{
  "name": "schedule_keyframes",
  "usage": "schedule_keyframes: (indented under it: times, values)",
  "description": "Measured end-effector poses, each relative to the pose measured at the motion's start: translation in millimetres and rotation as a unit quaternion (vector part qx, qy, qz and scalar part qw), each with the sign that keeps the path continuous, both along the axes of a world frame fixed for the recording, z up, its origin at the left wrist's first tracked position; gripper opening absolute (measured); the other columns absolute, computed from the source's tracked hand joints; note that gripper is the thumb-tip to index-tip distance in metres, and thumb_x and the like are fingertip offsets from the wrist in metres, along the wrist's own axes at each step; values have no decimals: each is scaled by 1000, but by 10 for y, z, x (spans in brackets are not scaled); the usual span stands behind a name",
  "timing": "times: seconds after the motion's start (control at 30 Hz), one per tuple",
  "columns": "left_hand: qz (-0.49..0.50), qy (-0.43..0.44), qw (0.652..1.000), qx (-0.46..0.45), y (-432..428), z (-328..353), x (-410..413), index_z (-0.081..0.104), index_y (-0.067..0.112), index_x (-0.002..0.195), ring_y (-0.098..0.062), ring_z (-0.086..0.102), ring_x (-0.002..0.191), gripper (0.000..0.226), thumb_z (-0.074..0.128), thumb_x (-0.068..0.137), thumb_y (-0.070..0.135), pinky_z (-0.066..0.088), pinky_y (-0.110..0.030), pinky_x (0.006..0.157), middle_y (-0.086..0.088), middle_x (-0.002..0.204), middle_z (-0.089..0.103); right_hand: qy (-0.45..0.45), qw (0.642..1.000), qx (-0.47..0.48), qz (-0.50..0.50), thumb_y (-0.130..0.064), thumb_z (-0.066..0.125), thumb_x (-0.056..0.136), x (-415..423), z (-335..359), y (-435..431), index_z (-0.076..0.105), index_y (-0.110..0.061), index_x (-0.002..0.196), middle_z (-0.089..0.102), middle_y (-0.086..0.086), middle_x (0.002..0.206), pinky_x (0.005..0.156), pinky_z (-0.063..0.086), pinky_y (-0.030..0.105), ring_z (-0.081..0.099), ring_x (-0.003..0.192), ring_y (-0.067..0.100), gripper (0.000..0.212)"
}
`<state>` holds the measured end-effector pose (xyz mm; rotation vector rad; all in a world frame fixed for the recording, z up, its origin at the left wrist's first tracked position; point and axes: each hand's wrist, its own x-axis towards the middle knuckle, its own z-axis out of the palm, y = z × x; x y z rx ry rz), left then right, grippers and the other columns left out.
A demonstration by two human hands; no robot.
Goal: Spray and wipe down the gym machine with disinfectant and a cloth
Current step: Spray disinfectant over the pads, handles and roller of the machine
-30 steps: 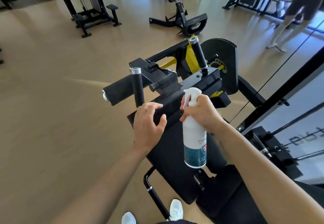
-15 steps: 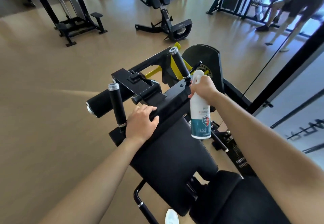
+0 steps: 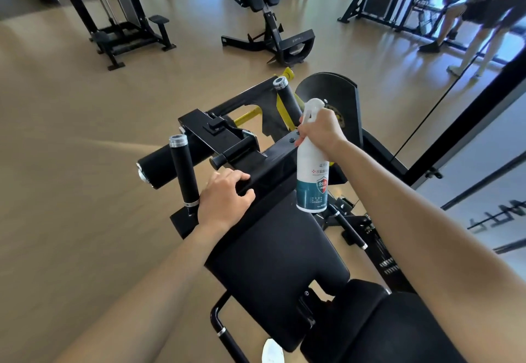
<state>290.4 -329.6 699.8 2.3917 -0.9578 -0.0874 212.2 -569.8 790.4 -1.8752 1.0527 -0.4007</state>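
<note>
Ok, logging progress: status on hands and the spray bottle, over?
Right hand grips spray bottle, upright. Left hand holds machine's frame bar. No cloth in view.

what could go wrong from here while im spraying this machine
1. The left grip holds the frame bare, right beside the spray bottle in the right grip, so mist may land on skin.
2. No cloth shows in either grip, so spray could sit or drip onto the black pad unwiped.
3. Overspray past the far handle may wet the floor.
</note>
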Motion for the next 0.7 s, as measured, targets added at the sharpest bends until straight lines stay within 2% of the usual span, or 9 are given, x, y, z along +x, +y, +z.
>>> schedule_keyframes:
  times: [0.03,0.13,0.27,0.43,0.47,0.6,0.7]
  values:
    - [-1,0,1000,0,3,-2,2,70,32,118,-15,54,115,30,72,89,38,53,-36,89,15,113,64,3,1000,-2,-8,-1,65,81,9,14,-3,61,-6,91,73,16,83,62,65,44,76,65,30,12]
    - [-3,-1,1000,0,7,0,2,70,31,119,-16,54,116,30,71,89,38,52,-35,88,13,114,64,14,999,-23,-23,-5,66,85,-23,37,-10,56,-8,98,68,12,84,60,63,37,73,67,27,17]
    - [-15,-5,1000,-6,31,-3,0,70,29,122,-17,54,117,33,71,90,36,52,-36,91,11,117,65,1,999,-38,-21,-11,66,89,-104,-12,-5,60,-5,107,68,14,92,65,66,44,76,68,26,21]
    - [-49,-6,998,-26,109,-23,-21,68,23,133,-18,54,124,43,70,91,32,46,-35,106,8,131,67,20,999,1,-40,-2,64,83,-261,-97,162,60,-2,100,73,20,91,57,62,35,76,61,26,17]
    - [-59,-7,998,-35,131,-28,-23,69,22,132,-18,54,124,42,71,91,31,46,-35,107,8,132,67,16,999,9,-41,-1,63,83,-300,-153,208,61,-2,100,73,21,92,58,62,36,76,61,26,17]
    - [-99,-28,986,-129,261,-24,-56,75,17,119,-18,61,117,31,73,88,18,49,-37,105,3,122,73,-35,999,34,-20,7,61,79,-562,-359,593,62,-9,88,70,19,95,70,65,52,76,64,23,18]
    - [-106,-15,972,-209,456,-6,-190,75,16,112,-15,64,110,24,72,88,11,51,-32,100,5,114,73,-45,998,50,9,14,59,74,-753,-553,1040,58,-7,87,64,11,98,66,64,54,75,64,26,26]
